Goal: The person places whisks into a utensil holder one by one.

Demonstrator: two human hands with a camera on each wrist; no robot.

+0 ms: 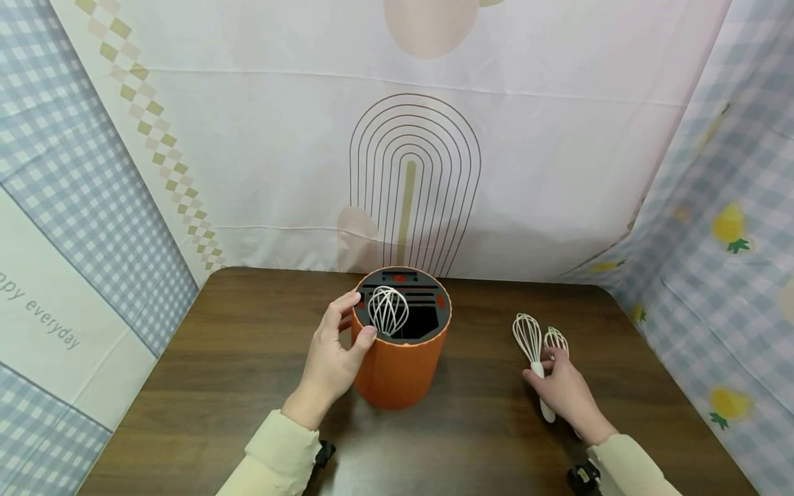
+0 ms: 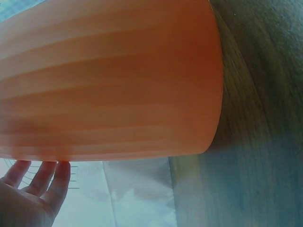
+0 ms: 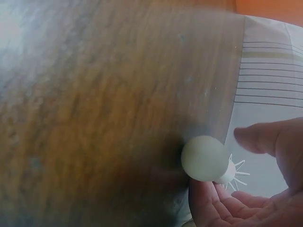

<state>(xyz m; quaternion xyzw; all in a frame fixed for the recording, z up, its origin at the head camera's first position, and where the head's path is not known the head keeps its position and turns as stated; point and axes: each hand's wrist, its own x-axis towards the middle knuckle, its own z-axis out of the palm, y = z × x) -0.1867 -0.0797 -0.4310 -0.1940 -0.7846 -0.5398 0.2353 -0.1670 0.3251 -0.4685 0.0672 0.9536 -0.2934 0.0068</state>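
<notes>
In the head view an orange utensil holder [image 1: 397, 375] with a dark slotted top stands on the table. A white whisk [image 1: 388, 311] is in it, wire head up. My left hand [image 1: 331, 351] holds the holder's left side near the rim, thumb in front; the left wrist view shows fingertips against its wall [image 2: 118, 94]. To the right lies another white whisk [image 1: 529, 337], my right hand [image 1: 564, 389] reaching over its handle [image 3: 204, 158]. In the right wrist view the thumb stands apart from the handle, fingers beside it. A third whisk [image 1: 556, 337] is partly hidden behind this hand.
The brown wooden table [image 1: 248, 386] has rounded back corners. A pale patterned cloth [image 1: 279, 158] hangs directly behind it. Checked cloths [image 1: 744, 289] hang on both sides.
</notes>
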